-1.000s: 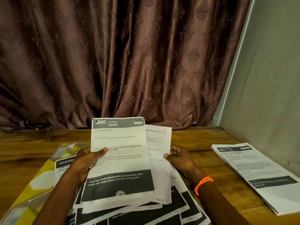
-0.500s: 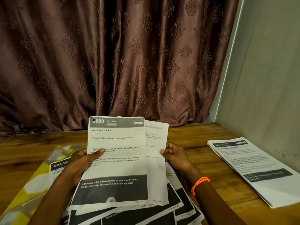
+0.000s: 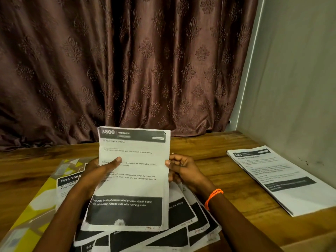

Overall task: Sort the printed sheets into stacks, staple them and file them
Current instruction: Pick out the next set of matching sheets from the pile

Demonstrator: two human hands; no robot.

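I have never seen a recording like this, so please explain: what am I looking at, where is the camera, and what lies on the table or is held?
There is no machine here. A person wears one camera on the head, looking forward and down at their own two bare hands. The left hand and the right hand together hold up a printed sheet headed "Kitchen", each gripping one side edge. Below it, more printed sheets lie fanned out on the wooden table. A neat stack of papers lies to the right, near the wall. A yellow folder lies on the left. A brown curtain hangs behind.
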